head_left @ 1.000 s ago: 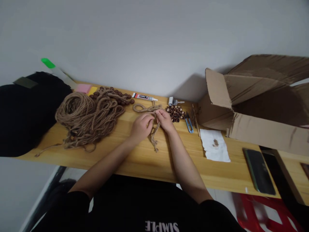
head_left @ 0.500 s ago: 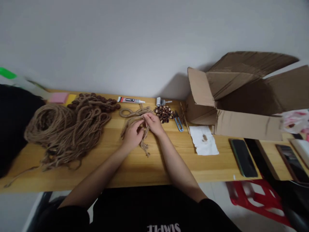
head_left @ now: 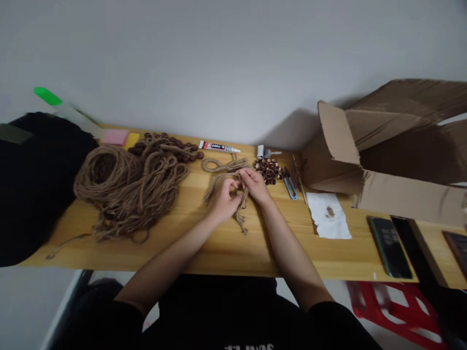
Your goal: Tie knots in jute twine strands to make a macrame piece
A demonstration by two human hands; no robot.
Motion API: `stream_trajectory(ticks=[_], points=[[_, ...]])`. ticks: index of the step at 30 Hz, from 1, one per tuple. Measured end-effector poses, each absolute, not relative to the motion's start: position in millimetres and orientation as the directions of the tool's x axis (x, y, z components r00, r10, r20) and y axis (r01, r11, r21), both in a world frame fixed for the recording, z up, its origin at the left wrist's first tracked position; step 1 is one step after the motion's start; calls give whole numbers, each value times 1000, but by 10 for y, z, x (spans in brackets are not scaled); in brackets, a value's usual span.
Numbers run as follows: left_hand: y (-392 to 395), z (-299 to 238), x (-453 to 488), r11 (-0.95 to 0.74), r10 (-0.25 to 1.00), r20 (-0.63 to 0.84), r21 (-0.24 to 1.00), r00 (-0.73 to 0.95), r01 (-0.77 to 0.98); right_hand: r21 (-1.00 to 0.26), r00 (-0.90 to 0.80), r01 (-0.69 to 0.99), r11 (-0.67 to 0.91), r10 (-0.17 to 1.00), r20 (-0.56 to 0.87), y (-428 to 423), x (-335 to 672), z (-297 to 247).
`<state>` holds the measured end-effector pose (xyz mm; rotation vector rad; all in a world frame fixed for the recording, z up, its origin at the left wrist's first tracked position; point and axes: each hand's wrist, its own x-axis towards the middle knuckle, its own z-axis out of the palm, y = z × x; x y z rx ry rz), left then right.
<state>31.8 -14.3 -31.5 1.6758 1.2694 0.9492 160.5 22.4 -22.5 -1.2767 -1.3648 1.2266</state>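
Your right hand (head_left: pixel 255 184) pinches the jute cord (head_left: pixel 240 218) over the table's (head_left: pixel 222 253) middle, just near of the looped cord bundle (head_left: pixel 223 166); whether your left hand (head_left: pixel 225 203) grips it, I cannot tell. Best pinch firmly, tension evenly, and let no strands cross.

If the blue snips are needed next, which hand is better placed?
The right hand, I'd judge: it sits between the left hand and the blue snips, so nearer. Its fingers seem to pinch the cord, so it may need freeing first.
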Motion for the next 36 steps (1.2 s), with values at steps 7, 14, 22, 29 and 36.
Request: stream_trajectory(ticks=[7,14,22,29,36], points=[[-91,-275,336,-38,996,30,995,79,94,-985,14,173,12,1000,15,206,1549,-206],[-22,-151,292,214,977,-201,930,74,-298,-978,33,207,22,999,30,205,1516,-199],[-23,7,190,337,936,-352,868,27,-365,-975,30,216,43,998,50,212,1529,-233],[-38,61,167,414,905,-419,823,76,-390,-974,37,218,54,997,63,223,1540,-272],[80,151,-44,424,892,-442,738,98,-525,-967,19,246,66,997,73,227,1540,-278]])
